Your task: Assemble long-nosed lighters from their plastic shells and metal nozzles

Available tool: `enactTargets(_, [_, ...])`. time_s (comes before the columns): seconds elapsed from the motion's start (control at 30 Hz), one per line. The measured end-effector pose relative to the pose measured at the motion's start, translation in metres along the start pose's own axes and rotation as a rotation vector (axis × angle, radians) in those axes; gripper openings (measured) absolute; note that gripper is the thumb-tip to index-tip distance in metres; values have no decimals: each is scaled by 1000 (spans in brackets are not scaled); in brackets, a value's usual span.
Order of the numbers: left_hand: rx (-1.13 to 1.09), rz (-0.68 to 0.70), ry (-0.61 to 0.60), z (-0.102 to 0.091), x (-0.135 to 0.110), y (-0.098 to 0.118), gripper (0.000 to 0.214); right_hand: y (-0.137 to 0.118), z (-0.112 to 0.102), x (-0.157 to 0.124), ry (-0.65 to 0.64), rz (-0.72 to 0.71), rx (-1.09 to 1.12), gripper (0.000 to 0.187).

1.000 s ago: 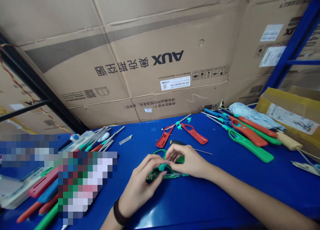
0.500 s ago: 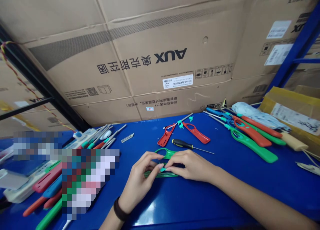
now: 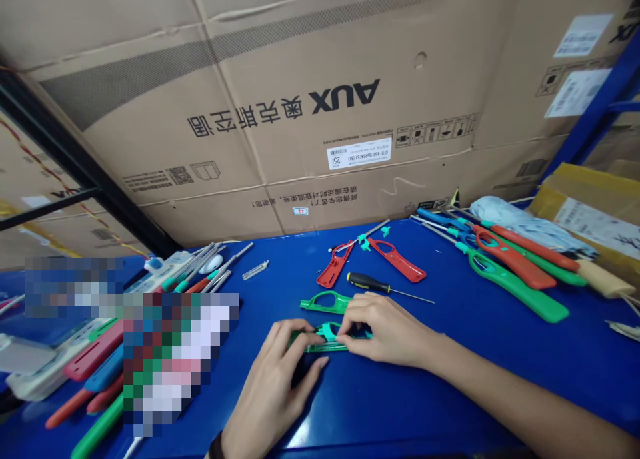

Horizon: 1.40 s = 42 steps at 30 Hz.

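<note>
While you pin it flat, shell (image 3: 315, 346): axis 9-to-3 o'clock.
Left hand (image 3: 277, 379): fingers pressing its 9 o'clock end.
Right hand (image 3: 387, 329): pinching teal trigger (image 3: 330, 330).
Room: tabletop (image 3: 400, 406) at 6 o'clock.

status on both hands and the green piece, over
Left hand holds green casing down on table. Right hand pinches its teal trigger. Screwdriver and second green half lie just beyond.

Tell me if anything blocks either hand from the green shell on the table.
Nothing visible does. The left hand and right hand both touch the green shell; the right pinches at its teal trigger piece.
</note>
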<state>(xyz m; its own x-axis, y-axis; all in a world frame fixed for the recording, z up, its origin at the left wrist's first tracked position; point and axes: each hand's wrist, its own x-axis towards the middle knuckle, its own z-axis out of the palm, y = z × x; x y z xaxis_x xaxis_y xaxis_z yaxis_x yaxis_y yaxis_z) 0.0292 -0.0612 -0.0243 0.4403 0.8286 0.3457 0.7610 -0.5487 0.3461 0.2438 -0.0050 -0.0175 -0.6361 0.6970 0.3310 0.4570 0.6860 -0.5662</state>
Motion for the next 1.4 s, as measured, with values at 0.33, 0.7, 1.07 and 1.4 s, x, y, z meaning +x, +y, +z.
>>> enactTargets(0.33, [27,30,30,6,1,1,12,-3,-6,-1,-53,48,33,5])
enactTargets(0.7, [191,229,101,2,-13,-2,30,-6,-7,-2,-89,19,-4,7])
enactTargets(1.07, [169,230,115,1,-22,0,31,-15,-10,-4,-112,-24,-32,10])
enactTargets(1.4, [146,189,73,3,-26,-1,30,-15,-12,-5,-143,-8,-34,10])
